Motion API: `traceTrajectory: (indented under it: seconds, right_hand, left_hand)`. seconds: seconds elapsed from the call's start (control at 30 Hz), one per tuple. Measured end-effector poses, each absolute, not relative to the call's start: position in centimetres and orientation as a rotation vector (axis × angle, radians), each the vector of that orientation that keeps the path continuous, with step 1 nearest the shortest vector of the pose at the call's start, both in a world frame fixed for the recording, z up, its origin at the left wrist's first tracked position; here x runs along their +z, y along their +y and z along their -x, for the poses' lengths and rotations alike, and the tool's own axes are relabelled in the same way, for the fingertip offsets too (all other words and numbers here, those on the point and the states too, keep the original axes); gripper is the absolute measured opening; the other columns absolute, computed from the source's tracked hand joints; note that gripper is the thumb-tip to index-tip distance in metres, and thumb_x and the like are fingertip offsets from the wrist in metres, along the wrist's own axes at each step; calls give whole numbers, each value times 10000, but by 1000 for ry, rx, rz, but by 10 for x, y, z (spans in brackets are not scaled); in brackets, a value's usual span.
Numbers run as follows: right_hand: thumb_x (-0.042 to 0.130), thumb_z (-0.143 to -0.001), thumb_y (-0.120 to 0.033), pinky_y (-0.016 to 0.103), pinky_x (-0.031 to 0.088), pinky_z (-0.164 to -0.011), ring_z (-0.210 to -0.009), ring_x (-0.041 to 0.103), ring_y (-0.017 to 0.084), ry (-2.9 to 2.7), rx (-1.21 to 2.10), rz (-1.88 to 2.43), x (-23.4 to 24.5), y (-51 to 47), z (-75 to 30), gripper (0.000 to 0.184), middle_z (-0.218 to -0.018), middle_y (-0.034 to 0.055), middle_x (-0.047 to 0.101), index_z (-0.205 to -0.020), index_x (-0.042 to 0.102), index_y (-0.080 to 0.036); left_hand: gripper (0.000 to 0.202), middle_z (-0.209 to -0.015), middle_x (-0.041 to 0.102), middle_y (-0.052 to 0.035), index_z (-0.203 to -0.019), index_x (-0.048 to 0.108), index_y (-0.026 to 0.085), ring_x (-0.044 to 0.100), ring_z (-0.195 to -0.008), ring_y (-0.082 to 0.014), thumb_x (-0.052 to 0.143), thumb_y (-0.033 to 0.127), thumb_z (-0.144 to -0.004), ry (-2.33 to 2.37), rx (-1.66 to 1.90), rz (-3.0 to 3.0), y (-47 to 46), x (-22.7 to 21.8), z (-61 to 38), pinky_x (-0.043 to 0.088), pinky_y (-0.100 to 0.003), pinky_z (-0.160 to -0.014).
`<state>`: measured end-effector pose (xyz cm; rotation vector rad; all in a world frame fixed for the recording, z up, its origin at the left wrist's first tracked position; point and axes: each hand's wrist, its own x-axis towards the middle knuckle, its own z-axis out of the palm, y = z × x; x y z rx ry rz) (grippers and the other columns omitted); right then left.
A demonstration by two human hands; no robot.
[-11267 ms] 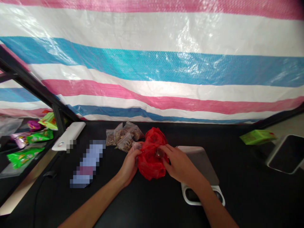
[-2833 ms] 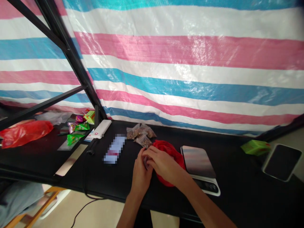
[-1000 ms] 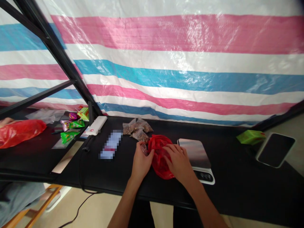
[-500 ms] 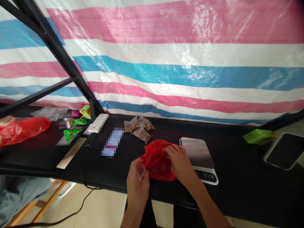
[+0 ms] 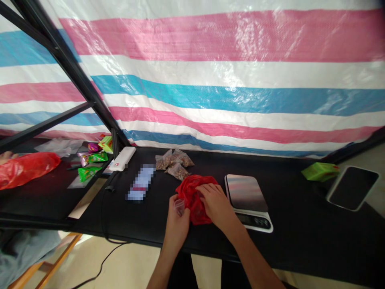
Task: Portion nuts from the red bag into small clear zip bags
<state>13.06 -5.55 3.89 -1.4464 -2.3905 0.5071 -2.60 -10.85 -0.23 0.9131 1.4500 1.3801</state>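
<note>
A crumpled red plastic bag [image 5: 193, 195] lies on the black table [image 5: 300, 224], just left of a kitchen scale [image 5: 246, 196]. My left hand [image 5: 178, 218] is closed on a small clear plastic bag [image 5: 179, 206] held against the red bag's left side. My right hand [image 5: 215, 202] rests on top of the red bag with its fingers curled into the plastic. Several small clear bags filled with brown bits [image 5: 174, 162] lie behind the red bag.
A white device with a cable [image 5: 122, 158] and a blurred flat item [image 5: 140, 182] lie left of the small bags. A green box [image 5: 320, 171] and a dark tray [image 5: 351, 187] sit at the right. The left table holds another red bag [image 5: 27, 168] and green packets [image 5: 88, 170].
My left hand with the small clear bag has moved back up against the red bag. The red bag is bunched tighter under my right hand.
</note>
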Motion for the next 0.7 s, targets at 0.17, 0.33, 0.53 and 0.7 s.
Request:
traceTrajectory:
  seconds: [0.17,0.33,0.53,0.7]
  right_hand:
    - [511,-920,-51,439,424,-1075,-1214,614,259,-2272,635,1410,32,-55,-136,401,-1272,102,716,-1262,664,-194]
    - [504,-878,-11,379,453,-1074,-1196,637,218,-2070,824,1318,33,-58,-147,432,-1264,75,712,-1237,637,-211]
    - [488,-968,-143,395,483,-1037,-1145,663,228,-1901,903,1372,48,-59,-159,314,-1248,59,712,-1233,621,-248]
    - [495,-1025,-298,403,473,-1075,-1218,626,233,-1817,876,1307,63,-68,-160,272,-1299,72,680,-1262,622,-253]
  left_hand:
    - [318,-901,719,-36,-1048,550,190,707,-749,-172,610,197,-736,1348,1282,-862,-97,5,27,571,-288,-666]
    - [345,-979,722,-65,-1070,559,181,722,-869,-194,609,199,-728,1370,1321,-928,-101,11,38,578,-327,-792]
    - [468,-1077,685,-83,-1174,516,203,709,-949,-212,730,378,-796,1638,1411,-1031,-111,19,55,572,-372,-870]
    - [494,-1067,700,-79,-1248,504,222,712,-944,-236,687,483,-870,1865,1393,-1135,-119,30,69,564,-386,-845]
